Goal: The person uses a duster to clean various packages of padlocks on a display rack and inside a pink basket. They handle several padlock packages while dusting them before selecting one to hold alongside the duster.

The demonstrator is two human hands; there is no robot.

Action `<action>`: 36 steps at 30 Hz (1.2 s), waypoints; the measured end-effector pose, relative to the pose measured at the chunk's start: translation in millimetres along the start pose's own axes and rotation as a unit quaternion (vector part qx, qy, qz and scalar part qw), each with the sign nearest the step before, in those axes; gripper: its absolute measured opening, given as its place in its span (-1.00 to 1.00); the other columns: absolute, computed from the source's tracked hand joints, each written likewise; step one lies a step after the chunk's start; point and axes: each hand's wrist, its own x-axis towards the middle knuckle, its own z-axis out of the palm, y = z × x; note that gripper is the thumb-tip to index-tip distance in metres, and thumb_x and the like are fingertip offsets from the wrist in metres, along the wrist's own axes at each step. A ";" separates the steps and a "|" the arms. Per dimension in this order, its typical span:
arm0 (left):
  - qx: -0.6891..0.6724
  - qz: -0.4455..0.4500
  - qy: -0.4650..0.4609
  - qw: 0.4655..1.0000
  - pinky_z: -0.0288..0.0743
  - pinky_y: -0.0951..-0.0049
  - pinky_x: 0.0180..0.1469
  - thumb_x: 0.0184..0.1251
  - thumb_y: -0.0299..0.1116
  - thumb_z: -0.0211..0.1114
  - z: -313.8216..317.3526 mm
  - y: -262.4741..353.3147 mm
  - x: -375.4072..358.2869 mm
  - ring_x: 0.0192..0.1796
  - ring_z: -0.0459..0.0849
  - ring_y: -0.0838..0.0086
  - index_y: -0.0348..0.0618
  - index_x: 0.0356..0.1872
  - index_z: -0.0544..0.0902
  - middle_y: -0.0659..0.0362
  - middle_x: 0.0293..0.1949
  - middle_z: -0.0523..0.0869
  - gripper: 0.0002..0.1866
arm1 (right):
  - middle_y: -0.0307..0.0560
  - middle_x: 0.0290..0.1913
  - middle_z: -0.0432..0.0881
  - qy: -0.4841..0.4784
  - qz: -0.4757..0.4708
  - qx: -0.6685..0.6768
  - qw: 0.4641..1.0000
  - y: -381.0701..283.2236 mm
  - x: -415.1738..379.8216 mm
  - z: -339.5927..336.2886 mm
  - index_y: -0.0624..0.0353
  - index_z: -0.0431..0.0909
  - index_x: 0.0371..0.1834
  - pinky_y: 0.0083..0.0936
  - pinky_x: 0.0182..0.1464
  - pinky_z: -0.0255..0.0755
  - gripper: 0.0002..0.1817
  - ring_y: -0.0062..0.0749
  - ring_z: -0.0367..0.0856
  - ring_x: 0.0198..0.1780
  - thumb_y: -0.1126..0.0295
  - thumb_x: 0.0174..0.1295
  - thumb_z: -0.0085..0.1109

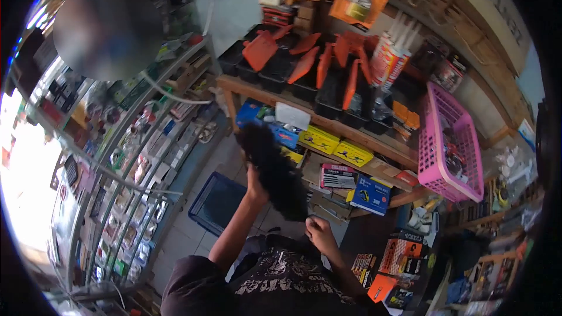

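A black fluffy duster [272, 172] slants across the middle of the view in front of my body. My right hand [319, 231] is closed in a fist around its lower end. On the duster's left side, my left hand [255, 186] grips the dark bristles farther up; its fingers are partly hidden behind them. Beyond the duster is a wooden shelf unit, with black bins [278, 76] that have raised orange lids [259, 51] on its top. Yellow boxes [319, 140] and a blue box [370, 195] lie on the shelves below.
A blue crate [216, 203] stands on the tiled floor to the left. At right is a pink plastic basket [451, 140] with small items in it. Glass display shelves [134, 199] full of packaged goods line the left. Orange and black boxes [399, 251] are at lower right.
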 end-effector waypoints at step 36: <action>0.145 -0.098 -0.126 0.977 0.57 0.30 -0.18 0.54 -0.13 0.05 7.4 -8.5 -32.2 -0.06 0.58 0.40 0.04 0.15 0.43 0.25 0.00 0.53 -0.71 | 0.08 -0.23 0.66 0.270 -0.248 -0.330 0.870 -221.2 -25.3 -168.2 0.20 0.57 -0.04 -0.36 -0.12 0.51 -0.68 -0.17 0.66 -0.20 0.24 0.25 0.25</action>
